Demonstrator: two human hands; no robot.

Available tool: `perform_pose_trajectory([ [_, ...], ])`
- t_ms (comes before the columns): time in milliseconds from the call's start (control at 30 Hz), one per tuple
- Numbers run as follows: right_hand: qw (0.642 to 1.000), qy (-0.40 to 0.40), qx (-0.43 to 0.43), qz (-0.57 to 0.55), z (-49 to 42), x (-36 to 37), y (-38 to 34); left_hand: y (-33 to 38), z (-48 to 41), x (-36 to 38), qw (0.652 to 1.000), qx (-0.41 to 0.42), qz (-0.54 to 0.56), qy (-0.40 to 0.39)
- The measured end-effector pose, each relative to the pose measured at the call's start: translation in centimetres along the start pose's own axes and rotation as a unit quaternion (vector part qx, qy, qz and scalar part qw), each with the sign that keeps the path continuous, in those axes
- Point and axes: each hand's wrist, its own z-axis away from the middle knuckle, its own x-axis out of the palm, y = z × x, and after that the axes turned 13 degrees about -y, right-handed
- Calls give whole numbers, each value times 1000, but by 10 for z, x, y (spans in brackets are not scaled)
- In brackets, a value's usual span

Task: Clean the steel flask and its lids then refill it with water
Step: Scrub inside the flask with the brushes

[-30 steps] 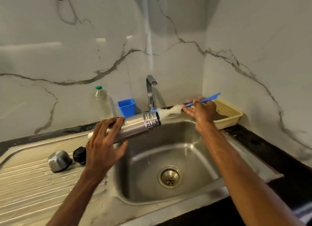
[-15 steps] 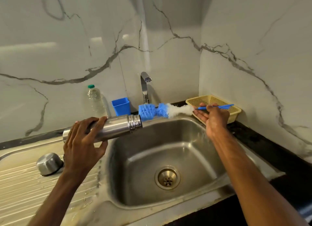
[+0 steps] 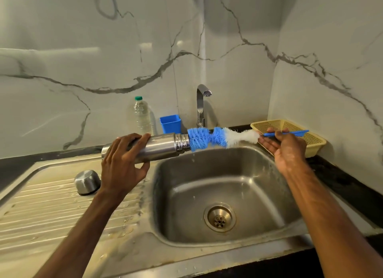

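Flask [image 3: 161, 147] lay level at mid-frame over the sink's [image 3: 248, 174] left rim, mouth to the right, my left hand [image 3: 122, 163] curled round its smooth steel body. A fluffy blue-and-white bottle brush [image 3: 207, 139] met the mouth; I couldn't tell how deep. My right hand [image 3: 286, 149] pinched its thin blue handle. A domed steel lid [image 3: 87, 182] sat rim-down on the ribbed draining board [image 3: 51, 211], left. Behind stood a clear plastic bottle [image 3: 142, 116], a square blue cup [image 3: 170, 124] and the tap [image 3: 202, 103]; a yellow mesh basket [image 3: 310, 139] sat right, partly behind my hand.
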Motion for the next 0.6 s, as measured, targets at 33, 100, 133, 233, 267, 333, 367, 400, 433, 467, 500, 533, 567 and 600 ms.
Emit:
perform_pose_trajectory([
  [33, 1000, -7, -1, 0, 1, 1, 0, 0, 0, 0, 1000, 0, 1, -5],
  [100, 1000, -24, -7, 1, 4, 2, 0, -2, 0, -1, 1000, 6, -2, -7],
  [133, 1000, -30, -8, -1, 4, 2, 2, -3, -1, -1, 1000, 11, -3, -5],
  [233, 999, -44, -7, -1, 5, 3, 7, -1, -2, -1, 1000, 14, 4, -9],
  [267, 999, -49, -10, -2, 5, 3, 8, 1, -2, -1, 1000, 12, 5, -13],
  [333, 998, -62, -20, -6, 4, 4, 7, 5, -3, -3, 1000, 7, 0, -26],
  [367, 997, -71, -29, -4, 4, 4, 4, 7, -4, -3, 999, 7, -8, -32],
  [400, 996, -82, -37, 4, 4, 4, 3, 9, -4, -4, 999, 8, -19, -39],
  [433, 994, -94, -44, 18, 6, 5, 1, 10, -4, -4, 998, 12, -30, -48],
  [467, 993, -105, -50, 33, 7, 5, 1, 10, -4, -4, 997, 19, -39, -60],
  [500, 991, -115, -55, 46, 9, 6, 1, 10, -3, -4, 996, 26, -48, -72],
  [533, 989, -122, -58, 54, 10, 6, 3, 10, -3, -4, 995, 29, -54, -83],
  [567, 989, -124, -59, 60, 10, 6, 5, 9, -3, -3, 994, 28, -56, -91],
  [600, 988, -125, -59, 63, 10, 6, 6, 9, -3, -3, 994, 26, -58, -95],
])
